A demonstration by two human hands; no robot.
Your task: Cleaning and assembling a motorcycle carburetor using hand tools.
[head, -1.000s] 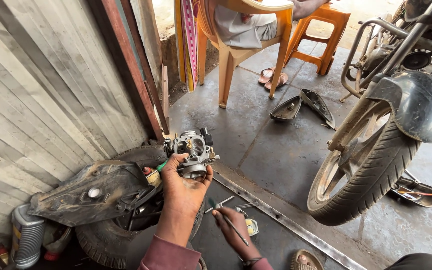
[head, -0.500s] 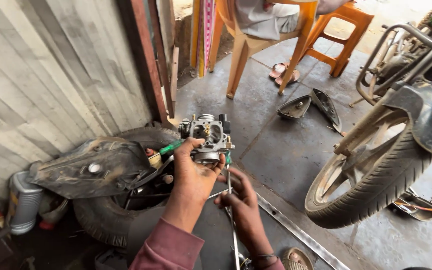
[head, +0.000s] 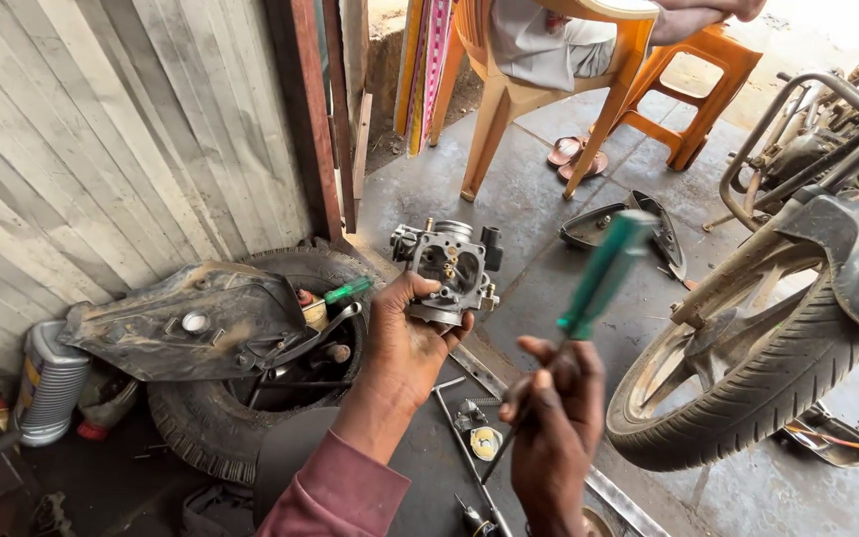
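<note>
Carburetor (head: pixel 446 268) in left hand (head: pixel 405 343), screwdriver (head: pixel 589 298) in right hand (head: pixel 554 428), apart.

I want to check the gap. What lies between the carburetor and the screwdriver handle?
In the head view nothing lies between them: the carburetor in the left hand and the green handle held by the right hand are apart, only floor behind.

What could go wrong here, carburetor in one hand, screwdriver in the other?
1. The left hand grips the grey metal carburetor body only by its lower edge, over concrete; it could slip and drop.
2. The right hand holds the green-handled screwdriver loosely, shaft down; it may slip or jab.
</note>
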